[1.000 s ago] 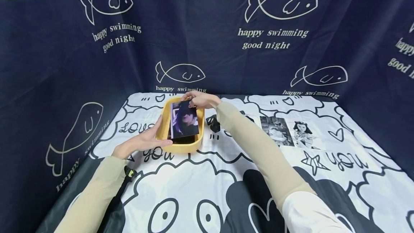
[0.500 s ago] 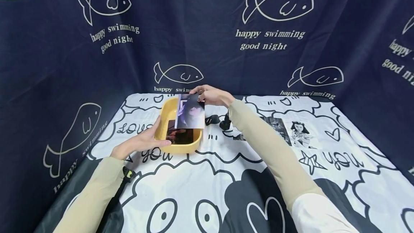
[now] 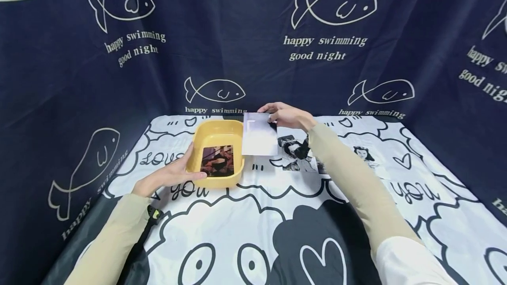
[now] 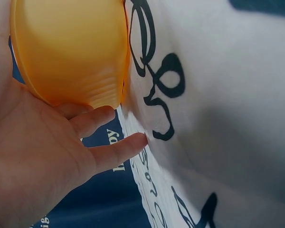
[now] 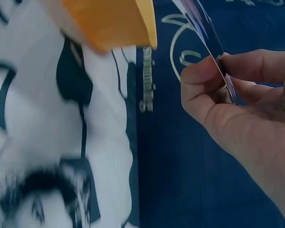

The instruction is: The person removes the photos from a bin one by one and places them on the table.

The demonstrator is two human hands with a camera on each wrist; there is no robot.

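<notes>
My left hand grips the yellow plastic basin at its left side, thumb over the near rim. In the left wrist view the fingers lie along the basin's outer wall. A dark reddish photo rests on the basin's floor. My right hand pinches a pale purple photo by its upper right corner, just right of the basin and raised over the cloth. The right wrist view has this photo edge-on between thumb and fingers. Glare washes out most of its picture.
Black-and-white photos lie on the patterned cloth right of the basin, partly behind my right forearm. Another black-and-white photo lies farther right. A navy curtain with fish drawings hangs behind and at the sides.
My right hand has carried the purple photo rightward out from over the basin, uncovering the reddish photo inside. The left hand has kept its grip on the basin.
</notes>
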